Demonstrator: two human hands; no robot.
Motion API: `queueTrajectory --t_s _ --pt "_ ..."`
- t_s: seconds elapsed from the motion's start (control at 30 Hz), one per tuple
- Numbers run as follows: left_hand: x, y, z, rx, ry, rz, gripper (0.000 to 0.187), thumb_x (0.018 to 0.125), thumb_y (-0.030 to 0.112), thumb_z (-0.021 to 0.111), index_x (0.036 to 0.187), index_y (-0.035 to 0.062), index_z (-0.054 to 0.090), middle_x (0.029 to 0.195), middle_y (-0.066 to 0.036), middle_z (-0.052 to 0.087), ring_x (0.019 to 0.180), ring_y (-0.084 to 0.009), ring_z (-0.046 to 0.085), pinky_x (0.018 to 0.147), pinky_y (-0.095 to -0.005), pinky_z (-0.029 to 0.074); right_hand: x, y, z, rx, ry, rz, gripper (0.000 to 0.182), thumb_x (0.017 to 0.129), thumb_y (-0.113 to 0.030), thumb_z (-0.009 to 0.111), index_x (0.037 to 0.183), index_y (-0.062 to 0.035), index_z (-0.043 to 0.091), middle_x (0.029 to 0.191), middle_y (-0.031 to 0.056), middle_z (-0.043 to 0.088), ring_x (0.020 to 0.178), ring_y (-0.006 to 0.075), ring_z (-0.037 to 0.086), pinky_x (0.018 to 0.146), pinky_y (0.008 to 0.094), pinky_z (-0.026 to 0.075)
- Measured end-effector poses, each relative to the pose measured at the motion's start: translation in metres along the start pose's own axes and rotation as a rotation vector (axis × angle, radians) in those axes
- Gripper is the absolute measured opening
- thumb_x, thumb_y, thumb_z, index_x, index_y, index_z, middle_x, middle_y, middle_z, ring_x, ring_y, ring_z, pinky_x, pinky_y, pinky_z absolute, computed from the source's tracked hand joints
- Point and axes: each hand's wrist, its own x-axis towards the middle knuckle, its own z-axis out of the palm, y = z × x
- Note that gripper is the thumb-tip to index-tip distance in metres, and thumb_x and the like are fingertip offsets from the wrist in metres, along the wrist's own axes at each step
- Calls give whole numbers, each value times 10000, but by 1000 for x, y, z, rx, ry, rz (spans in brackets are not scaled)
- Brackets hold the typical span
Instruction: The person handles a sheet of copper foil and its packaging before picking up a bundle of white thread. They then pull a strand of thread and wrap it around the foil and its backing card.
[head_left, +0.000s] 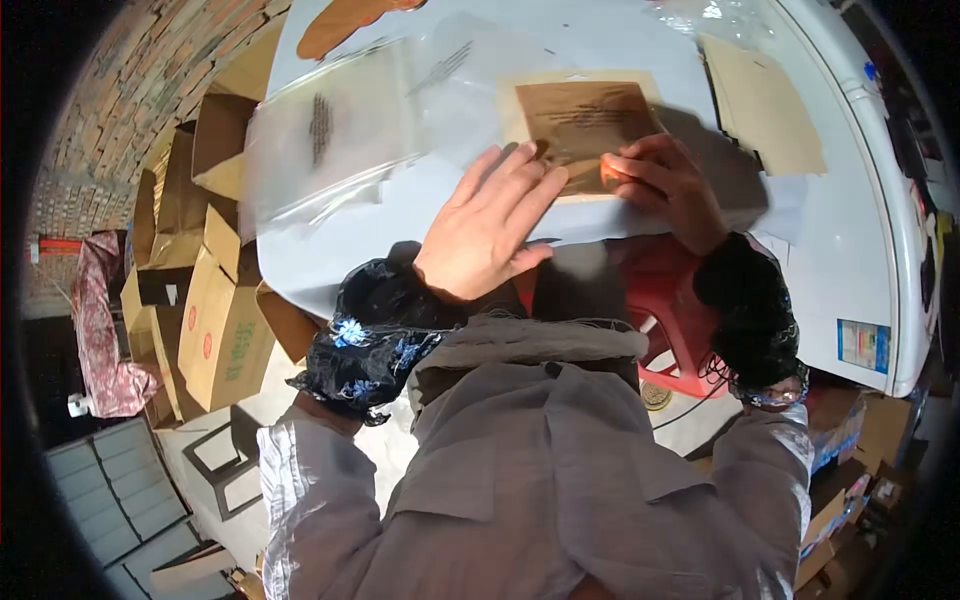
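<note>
My left hand [490, 228] lies flat with fingers stretched out, its fingertips on the lower left edge of a flat brown pack [588, 112]. That pack has a tan backing with a hang hole at the top and dark print showing across it. At its lower right corner, my right hand [672, 185] is closed, fingers curled around a small orange thing [612, 172] that I cannot tell the kind of. The orange thing is pressed close to the pack's surface.
A pile of clear plastic bags [345, 130] with printed text lies left on the white table [440, 215]. Tan cards [765, 105] are stacked at the right. Open cardboard boxes [225, 320] stand left on the floor; a red stool [675, 330] is under the table edge.
</note>
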Motion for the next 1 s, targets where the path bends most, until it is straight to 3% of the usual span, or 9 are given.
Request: queueTrajectory --t_s 0.1,0.23,0.3,0.47,0.6,0.7,0.8,1.0 --pt "6 -4 10 7 -14 6 606 728 248 754 1262 48 546 1166 -112 556 1153 -309 513 967 -417 429 3 -6 -7 -9 -36 7 323 844 -245 688 1139 -114 669 985 96 569 975 275 564 867 380 470" --pt "8 2 18 -11 122 -23 391 770 200 733 1108 36 624 1071 -95 599 1021 -294 574 846 -374 491 6 -11 -11 -1 -59 -3 300 861 -217 669 1134 -95 663 979 84 562 956 261 561 849 373 470" --pt "9 2 23 4 160 -30 337 784 191 725 1071 36 640 1051 -90 613 998 -283 587 823 -362 501 7 -9 -13 -7 -83 -18 311 877 -172 657 1178 -98 663 1008 62 546 952 231 552 854 336 464" --pt "12 7 28 86 212 -41 273 798 177 720 1030 44 664 1061 -75 643 983 -256 609 800 -338 516 12 -17 -28 27 -189 18 423 884 -238 639 1277 -91 583 1087 81 567 1010 249 561 890 356 458" --pt "13 9 29 68 253 -56 219 796 139 724 988 42 680 1033 -68 666 980 -251 627 802 -330 524 -4 -8 -42 601 -115 393 576 811 -271 710 1323 -77 531 1216 90 569 1106 264 550 966 368 441" --pt "15 10 26 34 256 -98 183 796 115 723 965 49 693 1008 -63 678 964 -247 642 790 -331 530 -9 -9 -60 183 -135 152 633 749 -279 767 1306 -77 545 1270 93 555 1169 267 528 1003 369 427" --pt "15 9 27 8 275 -123 152 791 120 725 928 60 697 978 -53 677 935 -239 647 772 -324 532 -18 -5 -59 -17 -173 88 565 726 -238 789 1223 -76 576 1255 101 559 1198 277 510 1001 373 427" --pt "17 8 25 -48 257 -187 117 790 122 730 886 58 707 932 -49 670 794 -237 619 672 -332 517 -18 10 -44 48 -42 210 230 771 -169 760 875 -58 588 1136 84 582 1083 265 531 930 362 442"
